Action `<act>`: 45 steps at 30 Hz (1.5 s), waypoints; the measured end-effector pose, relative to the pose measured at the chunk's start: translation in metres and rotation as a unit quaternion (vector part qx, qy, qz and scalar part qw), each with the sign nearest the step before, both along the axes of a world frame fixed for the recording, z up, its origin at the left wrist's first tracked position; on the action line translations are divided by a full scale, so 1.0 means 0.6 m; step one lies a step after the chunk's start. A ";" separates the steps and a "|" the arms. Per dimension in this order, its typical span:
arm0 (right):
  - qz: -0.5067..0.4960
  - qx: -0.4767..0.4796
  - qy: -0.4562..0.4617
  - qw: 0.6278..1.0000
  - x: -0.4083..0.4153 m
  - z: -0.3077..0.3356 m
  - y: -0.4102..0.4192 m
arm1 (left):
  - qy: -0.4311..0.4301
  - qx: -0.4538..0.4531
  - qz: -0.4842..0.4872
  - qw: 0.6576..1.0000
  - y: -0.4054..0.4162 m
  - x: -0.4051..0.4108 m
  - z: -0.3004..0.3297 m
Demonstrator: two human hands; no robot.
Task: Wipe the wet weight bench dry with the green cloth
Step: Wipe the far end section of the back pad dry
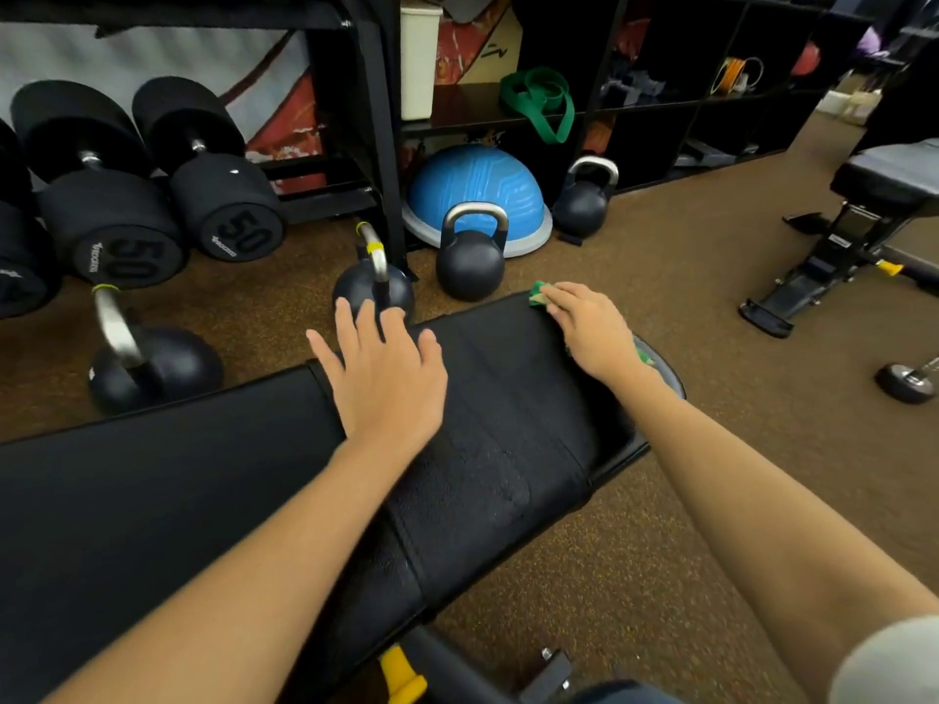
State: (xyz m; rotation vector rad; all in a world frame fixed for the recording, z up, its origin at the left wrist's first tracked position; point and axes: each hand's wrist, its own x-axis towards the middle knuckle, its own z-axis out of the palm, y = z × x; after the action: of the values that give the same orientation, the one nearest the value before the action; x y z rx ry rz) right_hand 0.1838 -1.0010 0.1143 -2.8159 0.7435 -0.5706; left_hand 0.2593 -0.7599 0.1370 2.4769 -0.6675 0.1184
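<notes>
The black padded desk (508,424) runs from 8 o'clock to 2 o'clock across the view. At its far corner, toward 1 o'clock, the right hand (589,330) presses the green cloth (537,293) flat against the pad; the cloth shows only at the fingertips and again near the wrist, so whether that grip curls round the cloth or lies flat on it I cannot tell. The left hand (383,370) rests near the centre, its grip spread, fingers straight on the pad. Close beyond the desk's far edge, kettlebells crowd the floor: one (373,287) at 12 o'clock just past the left fingertips, another (470,261) near the cloth, a third (147,365) at 10 o'clock. A blue balance dome (475,188) sits behind them, dumbbells (152,195) at 10 o'clock, a second bench (864,215) at 2 o'clock.
</notes>
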 end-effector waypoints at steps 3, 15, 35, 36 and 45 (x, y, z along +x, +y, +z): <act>-0.050 0.029 0.000 0.998 -0.008 -0.011 -0.049 | -0.011 0.035 0.009 0.999 0.005 0.063 -0.011; -0.137 0.105 -0.133 0.976 -0.010 0.052 -0.038 | 0.040 0.042 0.036 0.998 0.025 0.104 -0.034; -0.076 -0.009 0.051 0.996 0.100 0.008 0.008 | 0.049 0.064 0.038 0.996 0.024 0.111 -0.038; -0.096 0.001 0.051 0.994 0.091 0.009 -0.006 | 0.049 0.064 0.038 0.996 0.024 0.111 -0.037; -0.231 0.139 0.056 0.961 -0.017 0.018 -0.073 | 0.046 0.058 0.030 0.997 0.026 0.107 -0.036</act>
State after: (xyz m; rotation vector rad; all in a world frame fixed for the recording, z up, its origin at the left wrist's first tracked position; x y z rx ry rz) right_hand 0.1737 -1.0447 0.1252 -2.4329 1.4027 -0.3326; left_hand 0.3233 -0.7443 0.1154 2.5971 -0.5763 -0.0138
